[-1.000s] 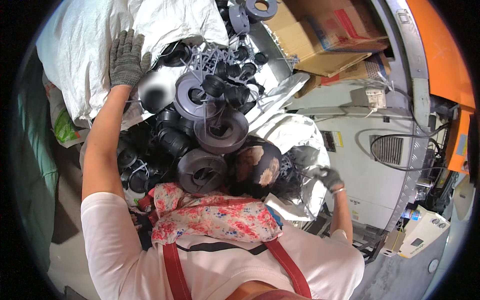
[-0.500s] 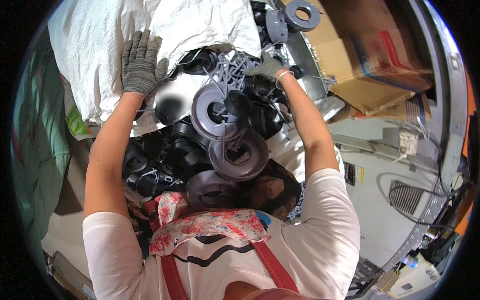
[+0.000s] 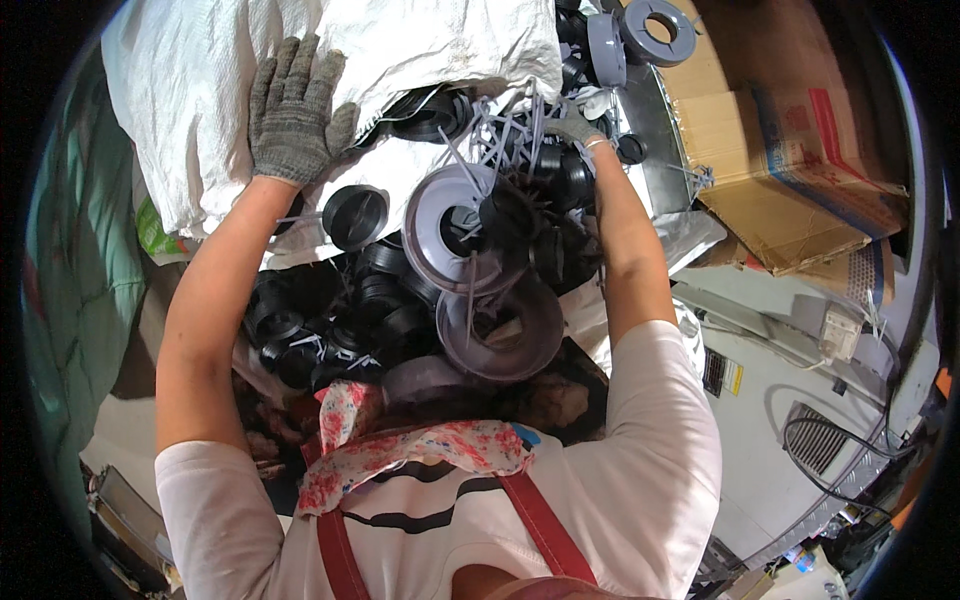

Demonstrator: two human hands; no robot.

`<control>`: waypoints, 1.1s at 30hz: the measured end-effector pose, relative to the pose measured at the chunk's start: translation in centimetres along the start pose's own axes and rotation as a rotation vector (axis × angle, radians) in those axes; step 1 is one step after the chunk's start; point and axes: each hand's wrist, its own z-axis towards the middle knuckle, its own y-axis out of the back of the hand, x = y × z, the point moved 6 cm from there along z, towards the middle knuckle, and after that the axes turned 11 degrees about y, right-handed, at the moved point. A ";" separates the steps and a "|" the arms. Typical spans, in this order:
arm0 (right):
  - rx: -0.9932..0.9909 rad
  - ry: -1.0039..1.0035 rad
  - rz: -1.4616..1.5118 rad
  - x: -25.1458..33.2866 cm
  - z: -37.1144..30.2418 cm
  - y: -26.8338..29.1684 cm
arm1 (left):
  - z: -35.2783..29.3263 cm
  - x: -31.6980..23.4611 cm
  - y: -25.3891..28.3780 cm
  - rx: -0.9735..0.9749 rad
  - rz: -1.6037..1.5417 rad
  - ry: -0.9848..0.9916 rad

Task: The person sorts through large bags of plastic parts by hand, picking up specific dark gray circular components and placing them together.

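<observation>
My left hand, in a grey knitted glove, lies flat with fingers spread on a white woven sack. My right hand, gloved too, reaches into a heap of parts by the sack's mouth, and its fingers are mostly hidden there. Around it are thin grey plastic sticks and black plastic rings. Closer to me sit a large grey flanged ring and a darker grey ring. One black round cup rests on the sack's white fabric below my left hand.
More black rings are piled in front of my body. Two grey rings, one of them flat, lie at the far right near an open cardboard box. A green cloth hangs at the left. A pale machine panel with cables stands at the right.
The view has shifted, so the heap and box appear farther right. My right hand has sunk deeper among the sticks and rings, hiding its fingers. My left hand stays flat on the sack.
</observation>
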 end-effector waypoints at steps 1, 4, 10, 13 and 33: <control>0.049 0.009 -0.091 2.9 -0.7 -1.4 | -0.4 0.5 0.2 0.011 0.035 0.022; 0.059 -0.022 -0.336 7.7 -3.8 -1.5 | -1.0 1.0 -0.1 0.044 0.056 0.052; -0.093 0.052 -0.166 10.4 -10.5 0.0 | -0.7 0.6 0.1 0.088 0.082 0.058; -0.167 0.081 0.123 12.7 -14.2 1.0 | -0.7 0.5 0.3 0.100 0.083 0.066; -0.259 0.228 0.562 30.1 -29.2 4.2 | -1.0 0.7 0.5 0.080 -0.009 0.072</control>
